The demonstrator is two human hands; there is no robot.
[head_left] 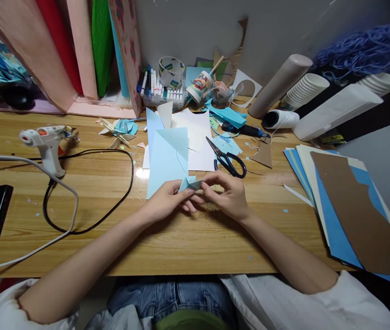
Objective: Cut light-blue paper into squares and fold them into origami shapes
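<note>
A small folded piece of light blue paper [188, 183] is held above the table, near its middle. My left hand [170, 196] pinches it from the left, thumb on top and fingers beneath. At its right tip, the thumb and forefinger of my right hand [227, 195] close on the paper. Just behind my hands lie a light blue sheet [167, 156] and a white sheet [200, 133] with a cut-out edge. Black-handled scissors [227, 158] rest partly on the white sheet, beyond my right hand.
A white glue gun [48, 146] stands at left, its black cable [131, 174] looped on the table [250, 247]. Markers [152, 82], tape [171, 72] and paper scraps line the back. At right are stacked cups [307, 89], a thread spool [281, 119] and a cardboard sheet [356, 206] on coloured paper.
</note>
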